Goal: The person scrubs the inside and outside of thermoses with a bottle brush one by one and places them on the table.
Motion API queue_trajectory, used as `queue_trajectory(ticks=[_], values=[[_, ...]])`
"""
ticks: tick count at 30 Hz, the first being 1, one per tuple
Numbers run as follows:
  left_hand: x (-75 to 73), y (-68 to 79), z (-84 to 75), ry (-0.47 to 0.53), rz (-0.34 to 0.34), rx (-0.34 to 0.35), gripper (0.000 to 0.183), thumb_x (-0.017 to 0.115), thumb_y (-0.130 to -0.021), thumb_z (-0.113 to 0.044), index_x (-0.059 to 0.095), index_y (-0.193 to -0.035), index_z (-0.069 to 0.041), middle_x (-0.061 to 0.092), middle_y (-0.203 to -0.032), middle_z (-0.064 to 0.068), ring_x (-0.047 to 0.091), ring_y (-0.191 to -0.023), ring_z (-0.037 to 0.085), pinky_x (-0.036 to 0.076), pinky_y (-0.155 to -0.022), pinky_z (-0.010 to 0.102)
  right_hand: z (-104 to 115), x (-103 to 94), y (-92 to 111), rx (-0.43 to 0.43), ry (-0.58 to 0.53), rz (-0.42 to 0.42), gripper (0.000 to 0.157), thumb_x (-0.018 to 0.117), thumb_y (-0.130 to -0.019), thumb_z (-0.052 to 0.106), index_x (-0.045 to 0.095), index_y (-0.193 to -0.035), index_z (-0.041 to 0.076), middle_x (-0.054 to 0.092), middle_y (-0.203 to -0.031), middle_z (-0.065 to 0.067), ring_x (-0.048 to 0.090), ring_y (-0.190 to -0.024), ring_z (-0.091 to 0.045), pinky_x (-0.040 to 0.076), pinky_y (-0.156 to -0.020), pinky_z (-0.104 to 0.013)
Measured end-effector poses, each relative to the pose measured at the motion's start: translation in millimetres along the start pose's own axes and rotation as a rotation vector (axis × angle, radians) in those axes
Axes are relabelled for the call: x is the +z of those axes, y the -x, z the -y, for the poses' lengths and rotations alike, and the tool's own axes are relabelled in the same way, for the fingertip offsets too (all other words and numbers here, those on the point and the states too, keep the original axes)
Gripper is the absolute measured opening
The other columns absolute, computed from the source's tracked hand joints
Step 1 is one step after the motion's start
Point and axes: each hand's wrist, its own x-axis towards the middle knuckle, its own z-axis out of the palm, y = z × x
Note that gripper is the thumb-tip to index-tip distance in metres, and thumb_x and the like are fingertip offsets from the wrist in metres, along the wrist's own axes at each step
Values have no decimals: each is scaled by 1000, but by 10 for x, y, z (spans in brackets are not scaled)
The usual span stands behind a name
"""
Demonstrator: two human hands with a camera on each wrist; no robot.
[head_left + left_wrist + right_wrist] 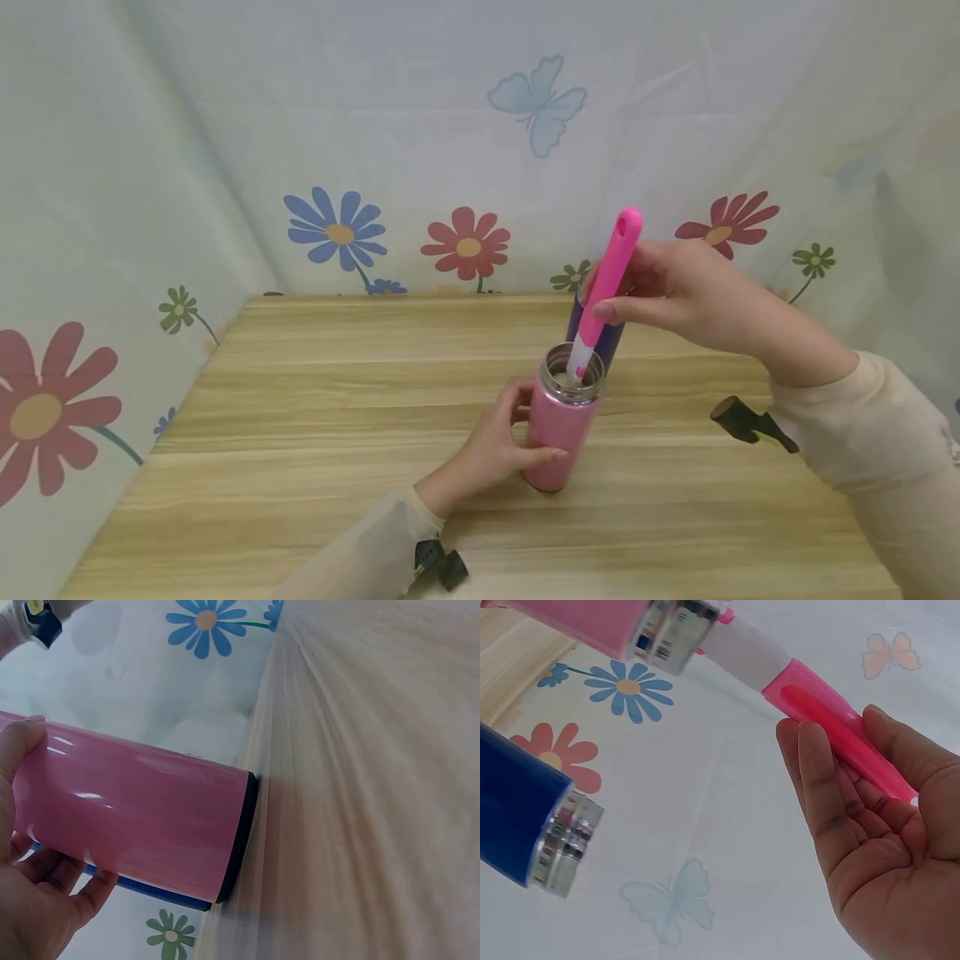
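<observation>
An uncapped pink bottle [558,433] with a steel neck stands on the wooden table, tilted slightly in the head view. My left hand [483,446] grips its side, thumb across the front and fingers behind. A bottle brush [613,265] with a pink handle and white neck reaches down into the bottle's mouth; its head is mostly hidden inside. My right hand [697,296] pinches the pink handle [832,724] between thumb and fingers, above the rim. Close behind the pink bottle stands a dark blue bottle [609,343], also open at its steel neck [566,844].
The light wood table [315,450] ends at a white curtain [405,100] printed with flowers and a butterfly. Black camera mounts [742,419] are strapped at both wrists, over pale sleeves [877,425].
</observation>
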Motion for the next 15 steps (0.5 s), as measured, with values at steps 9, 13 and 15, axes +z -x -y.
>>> queue_trajectory(ticks=[9, 13, 15], values=[[8, 2, 21, 14, 13, -35, 72, 81, -75, -16, 39, -133, -15, 56, -130, 4, 56, -118, 20, 48, -100, 42, 121, -122, -34, -65, -43, -62, 20, 72, -84, 7, 65, -102, 6, 73, -90, -1, 66, -72, -5, 55, -64, -18], [2, 8, 7, 12, 20, -33, 71, 81, -76, -18, 38, -133, -16, 56, -131, 3, 56, -119, 20, 48, -101, 41, 185, -176, -40, -57, -12, -58, 18, 71, -85, 8, 65, -102, 5, 73, -90, -1, 67, -74, -5, 56, -66, -19], [-1, 8, 0, 12, 22, -32, 71, 81, -76, -18, 38, -133, -15, 56, -130, 3, 56, -119, 20, 48, -101, 41, 211, -203, -40, -63, 1, -62, 18, 71, -85, 8, 65, -102, 4, 73, -91, -1, 67, -74, -5, 56, -67, -19]])
